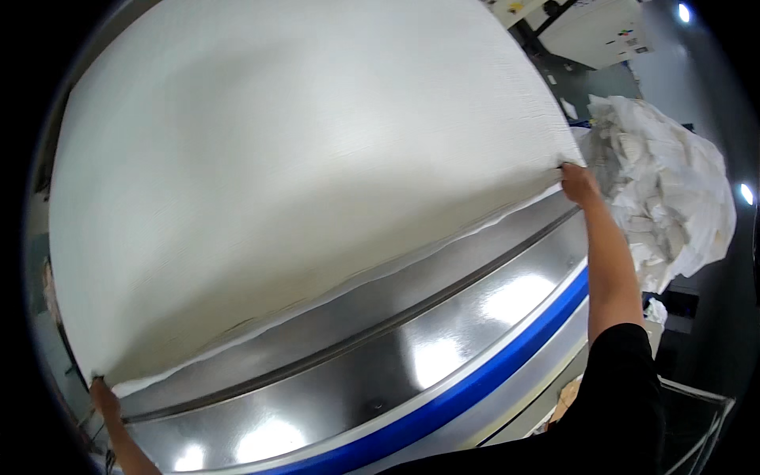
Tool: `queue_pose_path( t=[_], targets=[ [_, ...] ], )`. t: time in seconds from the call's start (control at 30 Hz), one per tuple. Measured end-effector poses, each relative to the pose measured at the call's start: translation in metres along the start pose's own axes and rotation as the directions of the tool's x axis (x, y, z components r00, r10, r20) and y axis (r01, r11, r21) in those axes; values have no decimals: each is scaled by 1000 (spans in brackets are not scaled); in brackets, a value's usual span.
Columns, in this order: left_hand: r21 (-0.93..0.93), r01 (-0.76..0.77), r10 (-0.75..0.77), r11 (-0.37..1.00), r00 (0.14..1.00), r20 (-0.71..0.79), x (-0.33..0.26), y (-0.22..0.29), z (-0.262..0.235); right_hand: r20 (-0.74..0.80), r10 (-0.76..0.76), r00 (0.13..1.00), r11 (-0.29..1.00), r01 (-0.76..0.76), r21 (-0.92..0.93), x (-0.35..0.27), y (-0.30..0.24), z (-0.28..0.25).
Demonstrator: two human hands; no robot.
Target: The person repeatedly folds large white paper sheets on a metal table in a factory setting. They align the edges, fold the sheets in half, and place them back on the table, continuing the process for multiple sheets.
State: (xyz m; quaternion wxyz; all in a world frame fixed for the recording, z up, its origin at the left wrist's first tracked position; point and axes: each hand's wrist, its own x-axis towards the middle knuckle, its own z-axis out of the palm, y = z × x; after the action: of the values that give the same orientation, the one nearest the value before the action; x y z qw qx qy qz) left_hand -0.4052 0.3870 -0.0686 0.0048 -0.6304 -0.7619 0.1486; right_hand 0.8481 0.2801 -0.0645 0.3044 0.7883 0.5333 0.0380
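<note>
Left hand (106, 400) and right hand (581, 187) pinched near corners of white sheet (317, 158), already spread beyond grip; metal ledge (356, 376) on grip's near side was uncovered

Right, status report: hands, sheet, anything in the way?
Left hand, right hand holding near corners. White sheet spread, near edge wavy. Nothing atop; crumpled white heap beyond right.

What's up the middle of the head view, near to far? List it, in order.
Blue band → shiny metal panel → dark strip → dull metal surface → white sheet.
</note>
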Motion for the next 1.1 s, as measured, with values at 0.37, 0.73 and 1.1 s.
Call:
queue_pose_path(
  t=[0.37,0.73,1.1],
  targets=[
    [398,-24,-21,917,994,109,-69,145,-141,-132,47,990,985,-24,170,-56,104,-87],
    [368,-331,179,869,904,388,-224,12,-115,97,-261,960,962,251,103,-187,162,-31],
    [416,-595,-94,688,495,864,-317,80,-39,471,-270,840,932,351,-91,-292,136,33]
  ],
)
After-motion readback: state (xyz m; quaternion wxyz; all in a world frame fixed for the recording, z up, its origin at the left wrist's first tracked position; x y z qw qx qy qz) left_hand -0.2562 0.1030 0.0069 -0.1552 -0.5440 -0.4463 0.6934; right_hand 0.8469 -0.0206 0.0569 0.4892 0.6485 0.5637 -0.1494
